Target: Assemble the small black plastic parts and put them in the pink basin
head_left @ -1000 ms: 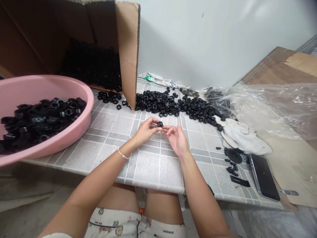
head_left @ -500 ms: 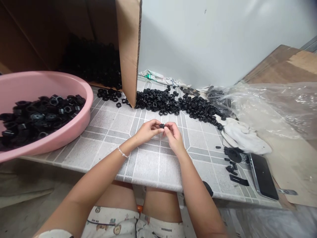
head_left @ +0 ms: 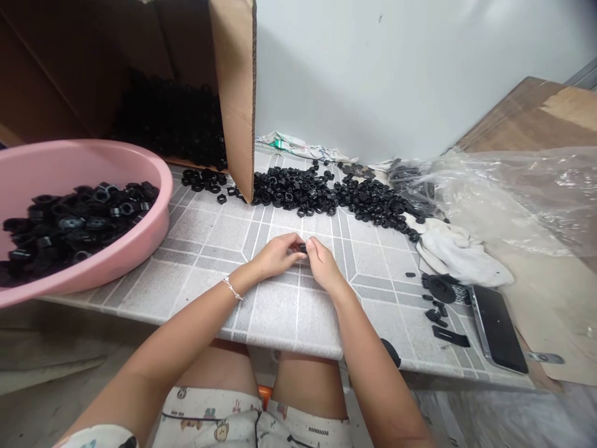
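Observation:
Between my fingers is a small black plastic part, mostly covered, so its exact shape does not show. My left hand grips it from the left with curled fingers. From the other side, my right hand closes on it, thumb on top. Both hands meet just above the tiled-pattern tablecloth. Beyond them lies a long heap of black ring-shaped nuts, made of similar dark plastic.
A pink basin of black nuts stands at left. Behind it, a cardboard box on its side holds more. To the right lie a white cloth, a phone, loose black pieces and clear plastic sheeting.
Both hands have come slightly nearer to me. My right hand has turned over the black part, covering more of it. The camera view has shifted a little.

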Tool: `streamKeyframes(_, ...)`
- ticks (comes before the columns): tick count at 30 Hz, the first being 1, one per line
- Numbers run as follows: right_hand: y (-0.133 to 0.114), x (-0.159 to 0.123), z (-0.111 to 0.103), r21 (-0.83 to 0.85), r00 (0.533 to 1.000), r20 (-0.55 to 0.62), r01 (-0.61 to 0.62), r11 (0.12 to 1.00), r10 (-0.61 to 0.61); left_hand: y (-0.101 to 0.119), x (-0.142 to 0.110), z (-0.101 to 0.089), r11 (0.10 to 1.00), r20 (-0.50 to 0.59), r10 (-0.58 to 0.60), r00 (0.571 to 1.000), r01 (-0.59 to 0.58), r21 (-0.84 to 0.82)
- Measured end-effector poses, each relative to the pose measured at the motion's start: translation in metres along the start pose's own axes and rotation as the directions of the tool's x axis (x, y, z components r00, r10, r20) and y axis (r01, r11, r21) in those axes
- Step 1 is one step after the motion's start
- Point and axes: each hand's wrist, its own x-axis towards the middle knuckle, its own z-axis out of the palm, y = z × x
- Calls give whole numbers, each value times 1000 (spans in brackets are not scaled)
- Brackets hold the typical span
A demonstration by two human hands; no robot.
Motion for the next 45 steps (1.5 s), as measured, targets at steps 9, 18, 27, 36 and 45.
streamKeyframes(9,0,8,-7,491,996,13,-79,868,84,15,9,-20,970,-426,27,904,-126,-207)
streamKeyframes(18,14,16,-4,385,989,-47,-110,916,139,21,-25,-151,535,-780,-215,588,-597,-597)
streamKeyframes(27,19,24,6,-45,998,-55,-45,998,43,10,-3,-114,439,-544,-373,751,-374,-817)
streamKeyframes(36,8,102,16,-341,986,-154,-121,932,72,-8,12,-31,797,-205,-349,914,175,-577)
streamKeyframes(45,-12,36,-11,643,913,375,-380,665,159,3,12,-14,988,-239,-54,970,17,-155)
